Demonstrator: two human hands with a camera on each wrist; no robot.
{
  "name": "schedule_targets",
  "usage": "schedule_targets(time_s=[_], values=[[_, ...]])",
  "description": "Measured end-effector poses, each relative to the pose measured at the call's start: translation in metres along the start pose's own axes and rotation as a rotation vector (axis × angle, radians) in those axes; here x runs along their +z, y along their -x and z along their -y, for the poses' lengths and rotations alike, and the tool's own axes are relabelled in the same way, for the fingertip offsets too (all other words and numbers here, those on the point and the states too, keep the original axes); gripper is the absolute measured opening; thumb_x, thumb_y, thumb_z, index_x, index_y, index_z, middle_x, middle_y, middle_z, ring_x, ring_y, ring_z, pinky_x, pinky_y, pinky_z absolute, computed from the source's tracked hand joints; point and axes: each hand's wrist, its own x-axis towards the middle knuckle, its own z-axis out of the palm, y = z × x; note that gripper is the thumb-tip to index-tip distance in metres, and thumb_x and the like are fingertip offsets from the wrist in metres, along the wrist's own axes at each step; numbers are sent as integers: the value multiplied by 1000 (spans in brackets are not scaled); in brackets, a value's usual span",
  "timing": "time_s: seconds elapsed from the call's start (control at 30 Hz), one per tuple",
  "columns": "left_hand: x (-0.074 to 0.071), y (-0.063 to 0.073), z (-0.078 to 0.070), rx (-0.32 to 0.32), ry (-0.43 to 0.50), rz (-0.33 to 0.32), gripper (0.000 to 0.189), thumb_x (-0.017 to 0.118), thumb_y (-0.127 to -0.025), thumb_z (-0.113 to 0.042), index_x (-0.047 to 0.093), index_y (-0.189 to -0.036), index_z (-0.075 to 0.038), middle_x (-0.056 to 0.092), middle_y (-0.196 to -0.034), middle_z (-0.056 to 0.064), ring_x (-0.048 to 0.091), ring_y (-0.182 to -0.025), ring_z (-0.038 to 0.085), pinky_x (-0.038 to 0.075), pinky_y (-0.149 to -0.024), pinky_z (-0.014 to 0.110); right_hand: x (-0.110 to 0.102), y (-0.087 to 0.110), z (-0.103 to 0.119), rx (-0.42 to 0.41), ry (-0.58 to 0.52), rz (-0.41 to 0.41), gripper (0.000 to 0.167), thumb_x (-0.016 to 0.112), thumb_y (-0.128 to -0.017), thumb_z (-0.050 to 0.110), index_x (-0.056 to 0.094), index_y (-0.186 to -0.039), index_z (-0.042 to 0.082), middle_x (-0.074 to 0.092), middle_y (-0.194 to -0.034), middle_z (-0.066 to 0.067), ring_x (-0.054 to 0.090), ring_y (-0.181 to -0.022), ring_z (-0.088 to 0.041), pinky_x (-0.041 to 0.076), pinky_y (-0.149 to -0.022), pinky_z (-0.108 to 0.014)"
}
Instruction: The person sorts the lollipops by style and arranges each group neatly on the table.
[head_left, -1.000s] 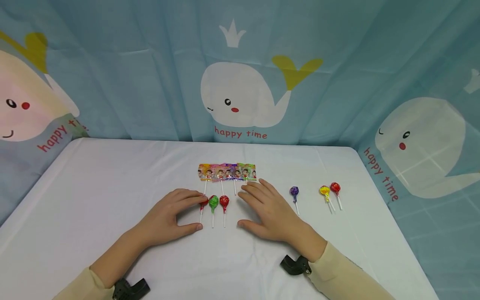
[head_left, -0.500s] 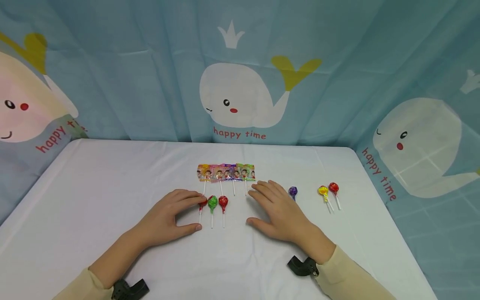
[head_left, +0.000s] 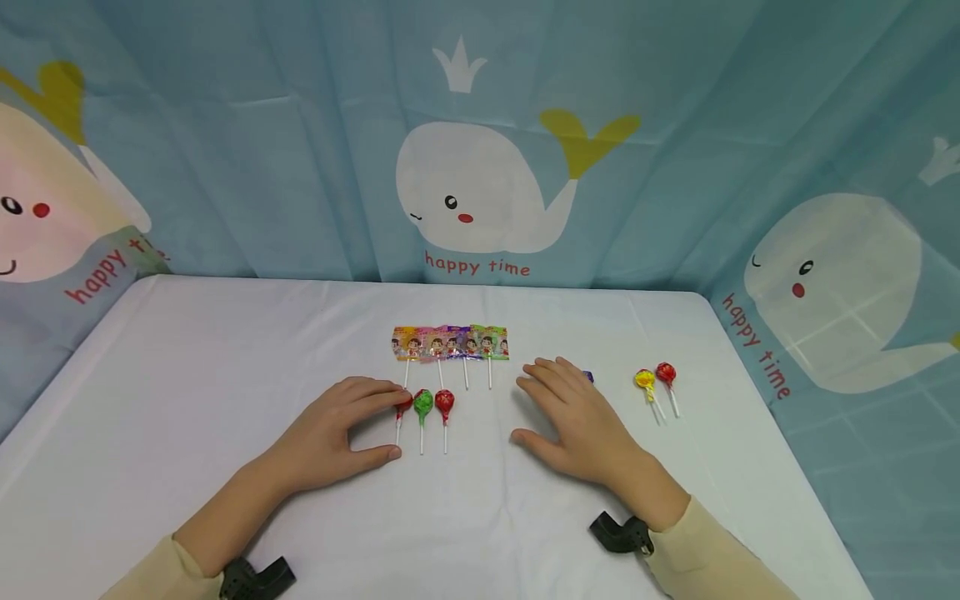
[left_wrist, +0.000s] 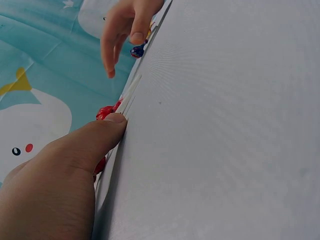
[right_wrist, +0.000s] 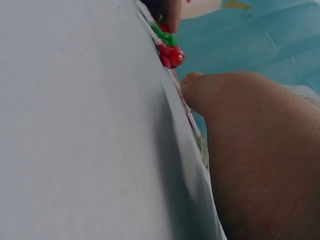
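My left hand (head_left: 337, 437) lies by a short row of ball lollipops, its index fingertip over the head of the leftmost red lollipop (head_left: 403, 404) and its thumb near that stick's lower end. Beside it lie a green lollipop (head_left: 423, 402) and a second red lollipop (head_left: 445, 403), sticks pointing toward me. Holding nothing visible, my right hand (head_left: 581, 425) has loosely bent, spread fingers and hides most of a purple lollipop (head_left: 588, 376). In the right wrist view, the green lollipop (right_wrist: 165, 36) and a red one (right_wrist: 171, 56) show beyond the right thumb (right_wrist: 200, 95).
Behind the row lie several flat-wrapped lollipops (head_left: 450, 342), side by side with orange, pink, purple and green wrappers. A yellow lollipop (head_left: 645, 379) and another red lollipop (head_left: 665, 372) lie at the right. The white tabletop (head_left: 225, 350) ends at a blue whale-print curtain (head_left: 300, 167).
My right hand has moved rightward, away from the lollipop row, and now covers most of the purple lollipop. My left hand has stayed at the leftmost red lollipop.
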Motion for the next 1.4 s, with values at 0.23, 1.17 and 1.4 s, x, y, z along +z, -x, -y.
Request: schedule_targets(time_s=[0.23, 1.17, 1.4], values=[[1, 0, 2, 5, 7, -4, 72, 96, -84, -42, 68, -149, -30, 62, -150, -11, 55, -140, 18, 40, -119, 38, -8, 10, -6, 58, 9, 7, 69, 79, -96, 49, 66, -146, 4, 61, -153, -15, 50, -150, -34, 23, -133, -55], [0, 0, 2, 1, 0, 3, 72, 96, -84, -43, 68, -149, -29, 62, -151, -11, 55, -140, 18, 41, -118, 39, -23, 46, -33, 175, 19, -41, 70, 86, -91, 41, 67, -145, 1, 63, -150, -16, 52, -146, -36, 25, -132, -56], [1, 0, 2, 0, -8, -2, 73, 96, -84, -43, 68, -150, -31, 62, -151, -10, 56, -140, 19, 41, -118, 40, -26, 52, -38, 193, 25, -25, 70, 85, -91, 40, 65, -148, 3, 61, -152, -17, 51, -147, -37, 24, -133, -53]])
